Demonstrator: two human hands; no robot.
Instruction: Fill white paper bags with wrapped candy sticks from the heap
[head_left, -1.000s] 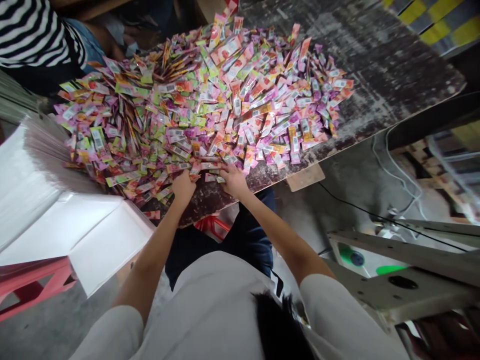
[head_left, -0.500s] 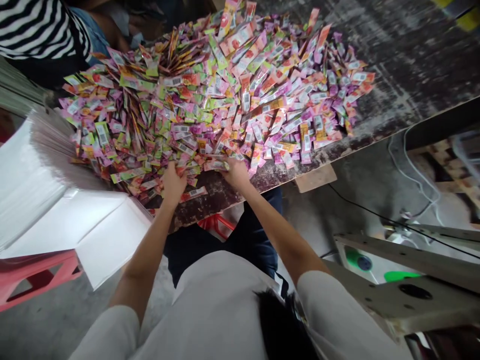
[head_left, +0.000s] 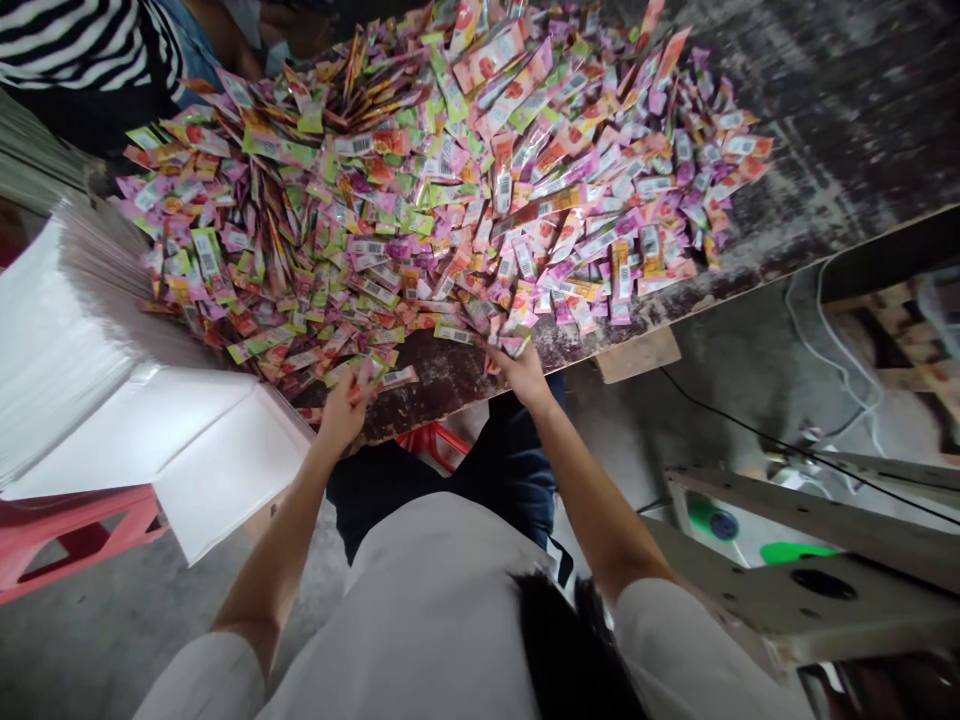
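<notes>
A broad heap of small stick packets (head_left: 442, 200) in pink, green, purple and orange wrappers, many with barcodes, covers much of the dark worn table (head_left: 817, 150). At the near edge of the heap, my left hand (head_left: 346, 408) is closed on a few packets (head_left: 365, 376); how many I cannot make out. To its right my right hand (head_left: 523, 373) pinches several packets (head_left: 504, 342) at the heap's front edge. Bare tabletop shows between the two hands, and a loose orange packet (head_left: 397, 377) lies just right of my left hand.
On the left, a white box (head_left: 210, 430) with a thick stack of white sheets (head_left: 67, 330) rests on a red stool (head_left: 82, 540). A person in a striped top (head_left: 82, 45) is at the far left. Metal framework (head_left: 810, 540) and cables (head_left: 840, 370) are at the right.
My hands have moved apart and closer to my body, the right one also shifting rightward with packets. A strip of tabletop between them is now more exposed. The view has shifted slightly.
</notes>
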